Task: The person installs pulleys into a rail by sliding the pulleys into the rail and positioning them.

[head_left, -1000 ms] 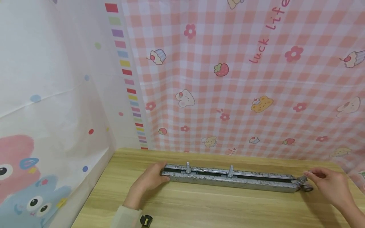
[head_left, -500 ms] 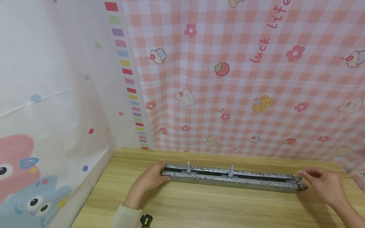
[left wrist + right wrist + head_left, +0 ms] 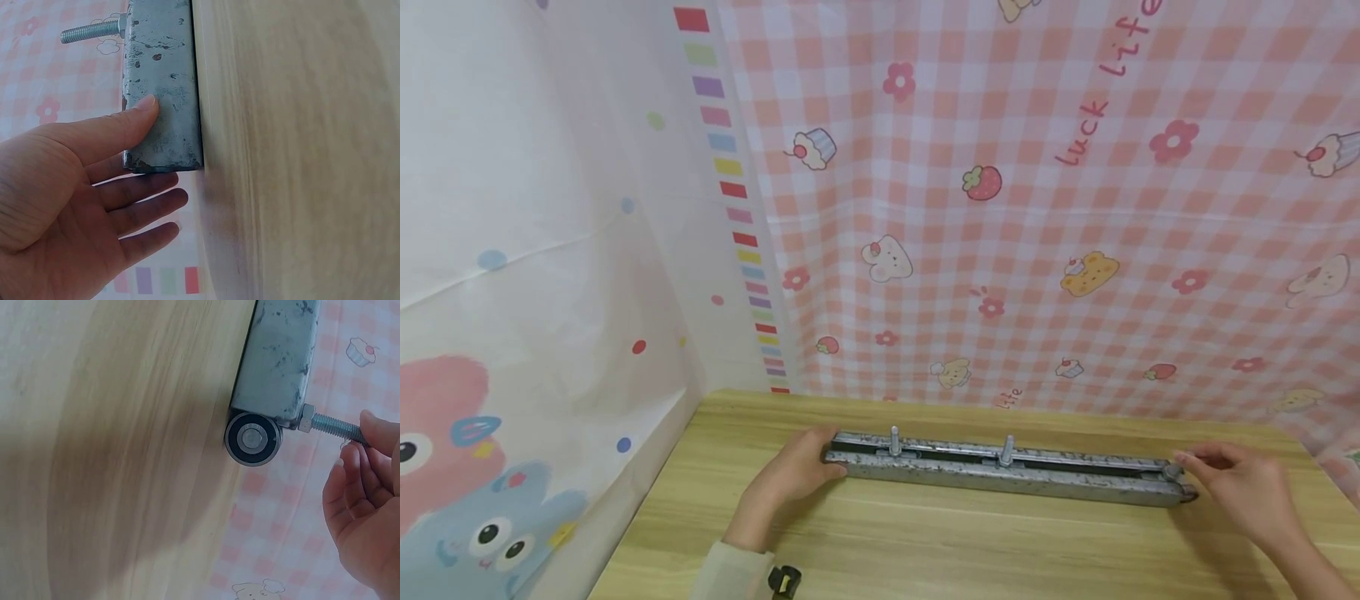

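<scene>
A long grey metal channel [image 3: 1000, 482] with worn, speckled sides lies on the table, its slot facing up. Two threaded bolts, a left bolt [image 3: 894, 442] and a middle bolt [image 3: 1008, 451], stand upright from the slot. My left hand [image 3: 801, 467] grips the channel's left end, thumb on the near side. At the right end, my right hand [image 3: 1247, 492] pinches the top of a third bolt [image 3: 337, 427] with a hex nut at its base. Below that bolt a roller bearing [image 3: 253, 439] partly sticks out of the channel's end.
The wood-grain table [image 3: 925, 542] extends in front of the channel. Behind it hangs a pink checked cloth [image 3: 925, 208], and a white printed cloth [image 3: 550, 292] hangs at the left. A black buckle-like piece [image 3: 785, 581] shows by the left sleeve.
My right hand has moved left with the bolt. The bolt and its roller bearing have slid into the channel's right end. The left hand has stayed in place.
</scene>
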The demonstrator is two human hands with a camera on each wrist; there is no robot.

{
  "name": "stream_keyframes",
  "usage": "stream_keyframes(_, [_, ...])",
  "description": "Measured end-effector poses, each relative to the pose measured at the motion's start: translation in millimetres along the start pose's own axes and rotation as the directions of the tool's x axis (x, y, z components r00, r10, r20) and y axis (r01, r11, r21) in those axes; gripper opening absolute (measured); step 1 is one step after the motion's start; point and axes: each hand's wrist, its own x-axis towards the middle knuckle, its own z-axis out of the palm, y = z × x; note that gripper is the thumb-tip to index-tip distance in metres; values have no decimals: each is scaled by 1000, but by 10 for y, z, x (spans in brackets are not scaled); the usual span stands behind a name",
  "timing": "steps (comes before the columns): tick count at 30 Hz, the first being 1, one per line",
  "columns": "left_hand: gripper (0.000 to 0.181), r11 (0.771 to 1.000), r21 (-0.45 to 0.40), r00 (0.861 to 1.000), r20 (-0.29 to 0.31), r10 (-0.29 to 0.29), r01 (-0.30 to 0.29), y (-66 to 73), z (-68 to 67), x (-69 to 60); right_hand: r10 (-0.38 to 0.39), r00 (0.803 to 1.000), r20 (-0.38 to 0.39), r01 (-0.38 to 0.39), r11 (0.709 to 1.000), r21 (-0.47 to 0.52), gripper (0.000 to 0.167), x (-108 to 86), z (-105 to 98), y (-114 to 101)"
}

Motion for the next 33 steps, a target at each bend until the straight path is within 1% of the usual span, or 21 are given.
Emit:
stream_keyframes(2, [50,1000,4,1000,-1,5,-5,-5,1,1,-14,1000,-3,14,1000,14,14,-6,16,-27])
stream_keyframes(8, [50,1000,7,1000,-5,3,-3,7,0,1,-35,999,21,35,999,17,14,-12,30,-79])
stream_keyframes(14, [51,1000,4,1000,-7,-6,6,26,-7,-1,-68,998,8,68,997,25,12,-8,62,-116])
stream_keyframes(17, [52,1000,7,1000,-8,-5,6,19,-3,3,-68,998,17,67,997,31,13,-6,65,-130])
stream_keyframes(24, [48,1000,3,1000,-6,-6,6,4,8,4,-39,996,74,36,999,37,16,-9,62,-149])
stream_keyframes(29, [53,1000,0,1000,-2,-18,18,5,9,-9,-38,996,77,35,998,49,17,-6,74,-170])
stream_keyframes(33, [55,1000,-1,1000,0,-27,27,13,6,-10,-56,997,61,53,997,49,15,-9,92,-188])
